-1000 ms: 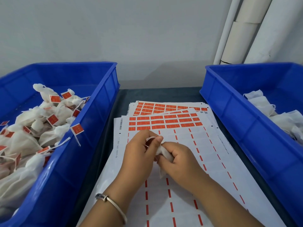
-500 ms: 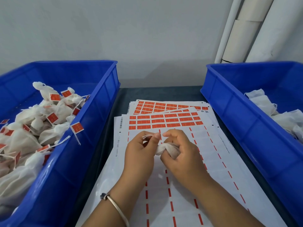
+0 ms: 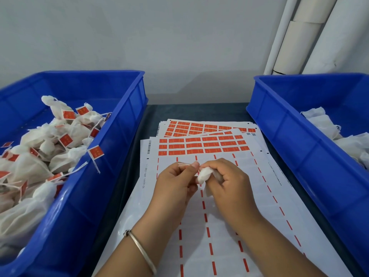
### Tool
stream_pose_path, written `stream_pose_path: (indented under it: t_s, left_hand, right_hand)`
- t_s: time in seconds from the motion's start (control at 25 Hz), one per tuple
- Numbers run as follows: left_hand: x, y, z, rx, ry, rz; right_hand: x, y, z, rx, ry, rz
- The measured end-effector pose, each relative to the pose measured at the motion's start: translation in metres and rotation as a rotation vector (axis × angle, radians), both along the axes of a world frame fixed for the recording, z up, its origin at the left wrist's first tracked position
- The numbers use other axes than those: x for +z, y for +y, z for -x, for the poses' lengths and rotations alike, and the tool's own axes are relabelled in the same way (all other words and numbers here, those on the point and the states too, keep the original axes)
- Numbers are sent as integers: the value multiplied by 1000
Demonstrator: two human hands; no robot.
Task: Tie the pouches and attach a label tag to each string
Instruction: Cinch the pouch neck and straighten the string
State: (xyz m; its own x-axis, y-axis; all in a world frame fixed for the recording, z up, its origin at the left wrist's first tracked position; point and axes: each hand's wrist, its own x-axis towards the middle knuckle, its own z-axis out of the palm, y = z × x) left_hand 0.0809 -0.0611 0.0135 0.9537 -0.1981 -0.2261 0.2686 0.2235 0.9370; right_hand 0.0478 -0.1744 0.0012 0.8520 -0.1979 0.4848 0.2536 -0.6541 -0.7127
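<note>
In the head view, a white pouch [image 3: 205, 173] is gripped in the curled fingers of the right hand [image 3: 229, 182] above the label sheets [image 3: 219, 216] at the middle of the desk, while its string [image 3: 182, 164] is pinched between thumb and fingertips of the left hand [image 3: 175, 182]. The tying step is judged to be in hand; next, a red label [image 3: 192, 145] would need to be peeled and folded over the string. Tagged pouches [image 3: 40, 148] are piled in the left bin [image 3: 111, 156] at the left edge, and untied pouches [image 3: 339, 136] lie in the right bin [image 3: 289, 136] at the right edge.
</note>
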Motion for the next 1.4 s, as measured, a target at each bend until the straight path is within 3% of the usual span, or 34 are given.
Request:
stream_pose_path:
  t_s: [0.24,0.44,0.52,0.6,0.68,0.76,1.04,1.2,1.4]
  left_hand:
    - [-4,-3,1,-45,-245,-202]
    - [-5,3,-5,103,-309,-299]
    - [-7,5,-8,129,-310,-321]
    - [-8,3,-6,119,-312,-326]
    - [-9,1,-4,115,-372,-366]
    - [-7,2,-1,125,-495,-494]
    - [-5,4,6,-9,-812,-766]
    - [-9,6,1,123,-865,-866]
    - [-11,7,0,135,-871,-986]
  right_hand:
    - [5,-6,-5,-92,172,-146]
    - [8,0,-4,-1,378,-310]
    - [10,0,-3,89,507,-463]
    - [10,-2,-4,202,614,-740]
    - [11,-6,-5,293,646,-994]
    - [10,-9,-7,325,627,-1098]
    - [8,-12,-7,282,533,-1077]
    - [4,-11,-10,210,559,-954]
    - [-1,-8,-11,123,601,-755]
